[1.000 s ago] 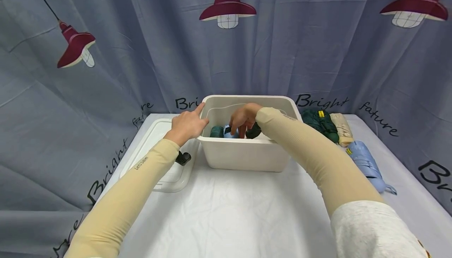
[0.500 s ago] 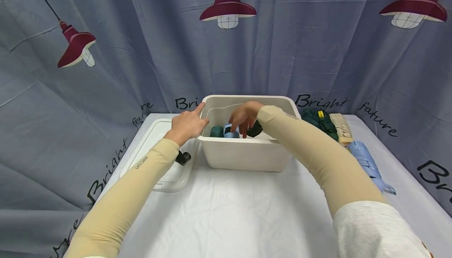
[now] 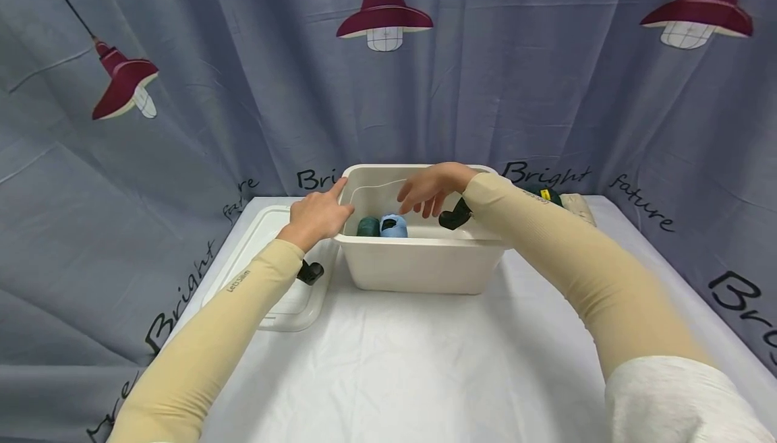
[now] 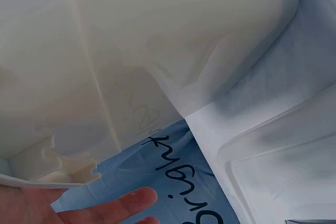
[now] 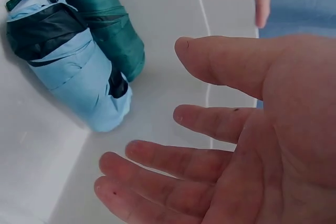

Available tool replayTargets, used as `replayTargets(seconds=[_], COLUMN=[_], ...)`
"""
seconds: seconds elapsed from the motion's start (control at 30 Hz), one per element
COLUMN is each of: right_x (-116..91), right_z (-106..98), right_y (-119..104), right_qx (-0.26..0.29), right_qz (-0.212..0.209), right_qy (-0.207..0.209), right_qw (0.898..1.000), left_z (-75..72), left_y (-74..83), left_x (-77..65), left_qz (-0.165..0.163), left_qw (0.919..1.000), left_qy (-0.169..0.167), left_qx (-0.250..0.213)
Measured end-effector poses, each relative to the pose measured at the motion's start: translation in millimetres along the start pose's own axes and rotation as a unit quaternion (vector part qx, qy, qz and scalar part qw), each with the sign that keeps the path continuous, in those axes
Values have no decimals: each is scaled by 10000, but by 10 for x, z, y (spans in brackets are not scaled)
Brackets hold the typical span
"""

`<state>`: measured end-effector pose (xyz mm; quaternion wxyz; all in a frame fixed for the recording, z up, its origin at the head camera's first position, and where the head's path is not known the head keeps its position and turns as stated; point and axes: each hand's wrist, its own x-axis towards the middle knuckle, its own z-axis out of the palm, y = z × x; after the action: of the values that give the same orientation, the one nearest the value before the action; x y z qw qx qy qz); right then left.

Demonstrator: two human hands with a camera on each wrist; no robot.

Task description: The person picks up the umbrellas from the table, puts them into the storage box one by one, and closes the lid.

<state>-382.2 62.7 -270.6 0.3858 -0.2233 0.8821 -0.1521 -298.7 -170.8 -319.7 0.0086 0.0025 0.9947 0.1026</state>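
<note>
My right hand (image 3: 434, 190) hovers over the inside of a white plastic box (image 3: 419, 268), fingers spread and holding nothing. Low in the box's left end lie two rolled folding umbrellas side by side, one dark green (image 3: 367, 226) and one light blue (image 3: 393, 226). Seen from the right wrist, the blue umbrella (image 5: 73, 72) has black patches and a strap loop, and my fingertips stand apart from it. At the box's left rim rests my left hand (image 3: 318, 214). In the left wrist view its straight fingers (image 4: 123, 206) reach along the box's outside.
A white lid (image 3: 297, 311) lies flat on the white-covered table (image 3: 413, 362), left of the box and partly beneath my left arm. Behind my right arm, a dark green bundle (image 3: 551, 195) and a beige bundle (image 3: 578, 205) show at the back right. A patterned grey-blue curtain (image 3: 291, 92) surrounds the table.
My right hand has lifted up and rightward, away from the blue umbrella in the box. The right arm now hides the blue bundle on the table. My left hand keeps its place on the rim.
</note>
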Motion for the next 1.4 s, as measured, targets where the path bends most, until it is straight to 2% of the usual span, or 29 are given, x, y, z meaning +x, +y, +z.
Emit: replayTargets(seconds=[0.17,0.4,1.07,1.4], right_x=[-155,-473,-1199,-1424], right_z=[-3,-30,-98,-66], right_y=[48,142,661,952], right_qx=[-40,87,313,243], right_qz=[-100,-196,-349,-373], right_qy=[198,516,1188,1658], right_qw=[9997,9984,9918,9852], left_z=[7,-10,-2,-7], left_y=[-9,10,-8,-4], left_x=[-9,-14,1,-3], left_qz=[9,47,97,54], left_qw=[10000,10000,9999,10000], left_qy=[-54,-45,-33,-36], left_qx=[6,13,-53,-64])
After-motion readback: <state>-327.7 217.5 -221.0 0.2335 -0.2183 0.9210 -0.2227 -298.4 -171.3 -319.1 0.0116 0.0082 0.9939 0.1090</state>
